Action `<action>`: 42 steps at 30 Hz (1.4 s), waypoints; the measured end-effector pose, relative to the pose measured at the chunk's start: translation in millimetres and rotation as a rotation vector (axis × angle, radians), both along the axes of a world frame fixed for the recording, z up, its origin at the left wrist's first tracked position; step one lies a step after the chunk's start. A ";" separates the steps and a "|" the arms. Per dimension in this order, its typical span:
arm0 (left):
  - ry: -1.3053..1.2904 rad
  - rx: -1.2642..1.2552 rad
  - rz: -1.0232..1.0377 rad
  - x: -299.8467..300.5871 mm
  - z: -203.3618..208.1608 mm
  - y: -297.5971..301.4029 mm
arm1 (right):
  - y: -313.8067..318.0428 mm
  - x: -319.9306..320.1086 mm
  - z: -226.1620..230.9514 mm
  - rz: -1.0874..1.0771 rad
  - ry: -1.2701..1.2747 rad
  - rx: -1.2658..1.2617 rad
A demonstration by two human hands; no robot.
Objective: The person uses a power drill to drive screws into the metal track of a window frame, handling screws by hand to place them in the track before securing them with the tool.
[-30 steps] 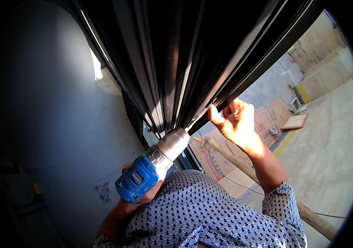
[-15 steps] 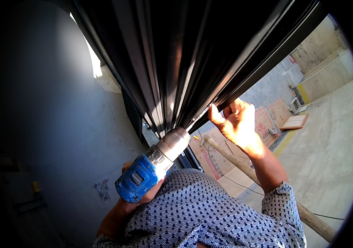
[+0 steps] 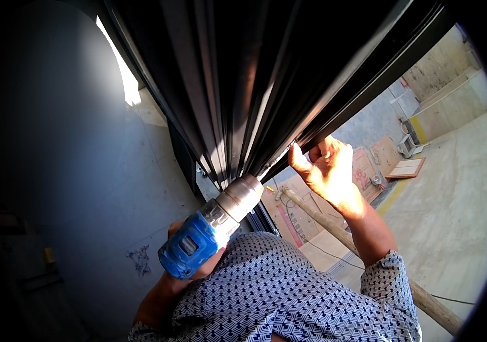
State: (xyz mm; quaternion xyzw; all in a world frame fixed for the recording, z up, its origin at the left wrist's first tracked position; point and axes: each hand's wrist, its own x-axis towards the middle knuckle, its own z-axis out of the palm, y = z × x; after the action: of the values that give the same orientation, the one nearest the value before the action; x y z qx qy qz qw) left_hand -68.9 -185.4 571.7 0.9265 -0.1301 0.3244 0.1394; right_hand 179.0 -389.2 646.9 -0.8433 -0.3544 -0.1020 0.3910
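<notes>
My left hand (image 3: 211, 265), mostly hidden behind the tool, is wrapped round a blue cordless drill (image 3: 194, 244) with a metal chuck. A long, thin bit (image 3: 267, 167) runs from the chuck up and to the right, along a dark metal frame (image 3: 343, 94) with several deep channels. At the frame's edge, beside the bit's far end, is my right hand (image 3: 330, 175) in bright sunlight. Its thumb and bent fingers close in at the frame; whatever they pinch there is too small and dark to make out.
A wooden pole (image 3: 334, 229) slants behind my right arm. Down on the floor lie brown boards (image 3: 306, 228), a white panel with a wooden edge (image 3: 406, 168) and a cable (image 3: 326, 251). Scraps (image 3: 139, 259) litter the floor at left.
The view has shifted slightly against the frame. Both hands and the drill keep nearly the same places.
</notes>
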 end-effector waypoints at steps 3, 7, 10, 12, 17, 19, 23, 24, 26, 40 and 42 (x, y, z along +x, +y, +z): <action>0.009 0.013 -0.018 2.3 5.3 1.0 | -0.2 -0.3 0.2 0.004 0.008 0.013; 0.070 -0.049 -0.032 -0.4 5.7 1.2 | -2.5 2.8 -2.6 -0.002 -0.030 -0.008; -0.008 -0.019 -0.028 4.0 7.7 -0.7 | -0.9 0.8 0.1 -0.004 -0.016 0.003; 0.000 -0.042 -0.025 2.0 2.4 0.4 | 0.8 0.3 0.2 -0.002 -0.004 0.039; 0.021 -0.002 -0.016 -0.1 1.9 1.8 | 2.1 -2.1 3.6 -0.007 0.021 0.044; 0.022 0.001 -0.017 0.3 3.3 1.7 | 2.0 -2.0 3.0 -0.007 0.018 0.044; -0.001 -0.016 -0.016 2.8 5.3 0.1 | 1.4 -0.4 0.8 -0.006 -0.007 0.034; -0.005 -0.018 -0.015 3.2 5.6 -0.2 | 0.7 0.3 0.0 -0.004 -0.013 0.030; -0.008 -0.029 -0.017 3.6 6.3 -1.1 | -0.4 1.5 -1.2 -0.008 -0.025 0.010; 0.037 -0.132 -0.001 1.3 1.0 -2.9 | -0.6 -0.3 -1.0 -0.027 0.002 -0.002; 0.020 -0.133 -0.012 1.3 -4.3 -1.8 | -1.8 -0.7 0.0 -0.021 0.018 -0.003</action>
State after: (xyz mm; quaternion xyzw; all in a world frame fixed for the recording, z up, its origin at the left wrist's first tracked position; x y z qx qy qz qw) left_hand -67.7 -187.2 567.5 0.9176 -0.1126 0.3221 0.2040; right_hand 178.3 -391.1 646.9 -0.8486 -0.3419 -0.0978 0.3918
